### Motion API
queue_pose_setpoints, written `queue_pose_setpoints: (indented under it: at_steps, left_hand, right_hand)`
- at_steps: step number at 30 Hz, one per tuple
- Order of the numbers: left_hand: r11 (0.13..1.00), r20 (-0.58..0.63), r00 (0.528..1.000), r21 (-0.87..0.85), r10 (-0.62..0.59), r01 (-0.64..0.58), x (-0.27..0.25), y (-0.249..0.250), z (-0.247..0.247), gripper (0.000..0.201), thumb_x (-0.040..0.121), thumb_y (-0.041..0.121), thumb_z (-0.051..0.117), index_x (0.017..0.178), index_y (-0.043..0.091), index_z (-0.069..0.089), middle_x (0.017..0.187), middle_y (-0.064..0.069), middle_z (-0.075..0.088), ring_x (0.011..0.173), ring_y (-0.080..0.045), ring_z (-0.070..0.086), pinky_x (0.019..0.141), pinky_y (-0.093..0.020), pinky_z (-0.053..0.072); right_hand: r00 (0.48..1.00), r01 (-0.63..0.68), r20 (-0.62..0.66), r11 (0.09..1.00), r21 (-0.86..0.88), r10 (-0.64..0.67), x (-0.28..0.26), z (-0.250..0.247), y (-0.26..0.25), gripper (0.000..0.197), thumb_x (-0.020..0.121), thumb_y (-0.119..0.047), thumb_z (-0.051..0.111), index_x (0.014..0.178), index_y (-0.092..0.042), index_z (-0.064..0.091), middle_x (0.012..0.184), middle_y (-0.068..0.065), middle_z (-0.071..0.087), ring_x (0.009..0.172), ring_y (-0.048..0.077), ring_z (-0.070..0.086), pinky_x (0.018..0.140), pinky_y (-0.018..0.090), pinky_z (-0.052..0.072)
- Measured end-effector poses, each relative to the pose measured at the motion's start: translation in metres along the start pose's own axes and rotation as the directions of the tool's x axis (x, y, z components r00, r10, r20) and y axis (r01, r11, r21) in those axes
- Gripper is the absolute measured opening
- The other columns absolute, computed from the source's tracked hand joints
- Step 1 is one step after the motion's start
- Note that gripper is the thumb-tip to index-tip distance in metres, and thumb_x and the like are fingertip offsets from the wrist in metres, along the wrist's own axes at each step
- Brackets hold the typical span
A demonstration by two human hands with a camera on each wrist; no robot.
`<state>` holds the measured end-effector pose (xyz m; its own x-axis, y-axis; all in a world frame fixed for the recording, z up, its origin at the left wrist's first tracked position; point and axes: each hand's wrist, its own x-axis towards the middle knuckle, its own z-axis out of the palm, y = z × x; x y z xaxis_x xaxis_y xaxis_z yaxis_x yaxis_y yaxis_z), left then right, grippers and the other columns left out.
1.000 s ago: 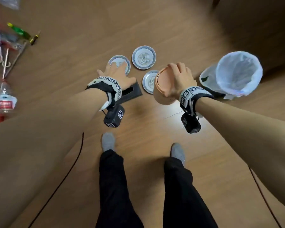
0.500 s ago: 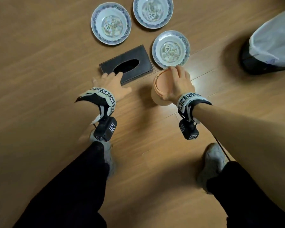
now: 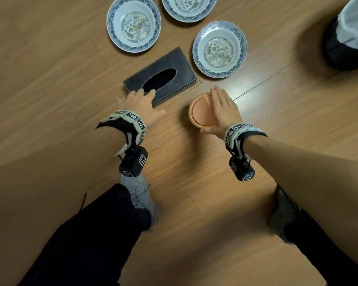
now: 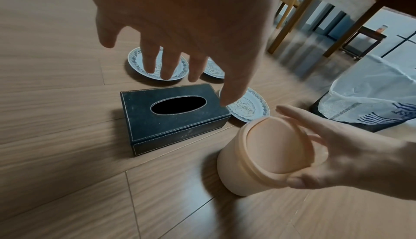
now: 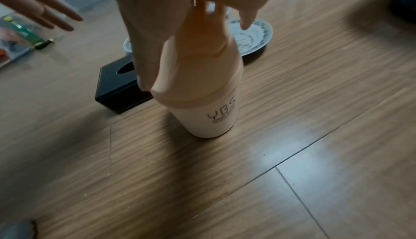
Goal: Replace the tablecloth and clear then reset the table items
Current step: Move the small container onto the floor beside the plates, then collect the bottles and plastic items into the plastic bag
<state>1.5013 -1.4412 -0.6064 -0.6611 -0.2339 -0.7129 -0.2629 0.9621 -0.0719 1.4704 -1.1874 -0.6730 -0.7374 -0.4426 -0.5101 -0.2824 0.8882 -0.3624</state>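
Plates [image 3: 133,23] with blue rims, three of them, lie on the wooden floor [image 3: 50,69], and a black tissue box [image 3: 159,76] lies just beside them. One plate [image 3: 219,48] sits to the right of the box. A small pink bin [image 3: 201,112] with a round lid stands upright on the floor near the box, apart from it. The right hand [image 3: 222,110] is over the bin with its fingers straight and spread a little. Its thumb touches the rim of the bin in the left wrist view [image 4: 294,182], but the fingers do not curl round it. The left hand [image 3: 142,105] hangs over the near end of the tissue box with its fingers wide and loose, holding nothing. I cannot tell if it touches the box. A dark trash can [image 3: 347,38] with a white bag in it stands far off to the right. Two legs in dark trousers and gray shoes [image 3: 141,199] stand on the floor below the hands.
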Motion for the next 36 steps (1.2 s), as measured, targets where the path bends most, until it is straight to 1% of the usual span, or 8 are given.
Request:
queue_pose_setpoints:
  at_steps: [5,10,15,19,22,27,32,36]
  left_hand:
    - [1.000,0.011,1.000,0.003,0.028,-0.028,-0.044,0.029,-0.061,0.076,0.084,0.066,0.042,0.150,0.031,0.027,0.146,-0.007,0.041,0.134,-0.031,0.038,0.106,-0.055,0.030]
    - [0.995,-0.008,0.996,0.034,0.091,-0.090,-0.103,0.088,-0.151,0.077,0.081,0.069,0.039,0.147,0.030,0.032,0.139,-0.009,0.047,0.127,-0.033,0.043,0.103,-0.054,0.033]
    - [0.992,-0.109,0.986,0.020,0.129,-0.128,-0.167,0.179,-0.266,0.051,0.073,0.068,0.042,0.100,0.027,0.052,0.106,-0.009,0.060,0.103,-0.035,0.055,0.098,-0.062,0.035]
    - [0.984,-0.193,0.968,0.105,0.159,-0.141,-0.236,0.262,-0.364,0.068,0.085,0.063,0.044,0.141,0.026,0.040,0.135,-0.011,0.053,0.119,-0.036,0.051,0.102,-0.056,0.035]
    - [0.979,-0.256,0.949,0.135,0.183,-0.152,-0.304,0.326,-0.438,0.069,0.081,0.060,0.045,0.141,0.026,0.040,0.138,-0.011,0.049,0.122,-0.034,0.049,0.100,-0.055,0.032]
    - [0.973,-0.330,0.917,0.128,0.225,-0.192,-0.390,0.441,-0.532,0.068,0.078,0.059,0.046,0.138,0.027,0.042,0.134,-0.011,0.051,0.119,-0.036,0.050,0.097,-0.052,0.035]
    - [0.941,-0.379,0.861,0.139,0.339,-0.310,-0.439,0.553,-0.601,0.076,0.081,0.062,0.044,0.149,0.029,0.031,0.147,-0.010,0.041,0.131,-0.038,0.041,0.105,-0.054,0.031]
    - [0.905,-0.398,0.813,0.189,0.425,-0.381,-0.455,0.632,-0.630,0.077,0.082,0.061,0.046,0.150,0.028,0.030,0.150,-0.010,0.039,0.133,-0.038,0.039,0.107,-0.056,0.031]
  right_hand:
    - [0.999,0.026,-0.024,0.996,0.083,-0.024,-0.045,-0.085,0.004,0.123,0.071,-0.056,0.073,0.155,-0.006,-0.002,0.162,0.017,0.003,0.149,0.030,0.007,0.122,0.043,0.013]
    - [0.983,0.012,-0.185,0.990,0.141,0.015,-0.102,-0.200,0.026,0.110,0.070,-0.055,0.068,0.151,-0.003,0.016,0.152,0.017,0.029,0.138,0.032,0.033,0.113,0.041,0.032]
    - [0.958,-0.002,-0.286,0.993,0.119,0.036,-0.166,-0.344,0.073,0.104,0.079,-0.048,0.069,0.154,-0.005,0.011,0.159,0.016,0.020,0.146,0.029,0.023,0.118,0.038,0.024]
    - [0.935,-0.004,-0.351,0.994,0.109,0.042,-0.228,-0.456,0.130,0.094,0.081,-0.045,0.066,0.151,-0.005,0.017,0.153,0.016,0.029,0.139,0.032,0.033,0.113,0.042,0.032]
    - [0.925,-0.055,-0.366,0.989,0.136,0.101,-0.287,-0.536,0.170,0.088,0.080,-0.039,0.064,0.150,-0.006,0.022,0.150,0.015,0.034,0.135,0.032,0.038,0.109,0.042,0.035]
    - [0.883,-0.131,-0.439,0.985,0.108,0.166,-0.371,-0.660,0.231,0.091,0.084,-0.044,0.059,0.154,-0.009,0.013,0.161,0.012,0.017,0.148,0.026,0.016,0.119,0.044,0.022]
    - [0.782,-0.157,-0.569,0.964,0.216,0.254,-0.431,-0.760,0.281,0.079,0.081,-0.047,0.055,0.147,-0.012,0.028,0.146,0.011,0.039,0.132,0.030,0.040,0.107,0.046,0.038]
    - [0.716,-0.176,-0.624,0.946,0.272,0.312,-0.461,-0.806,0.328,0.073,0.084,-0.038,0.057,0.146,-0.010,0.031,0.147,0.010,0.040,0.135,0.028,0.039,0.110,0.042,0.036]
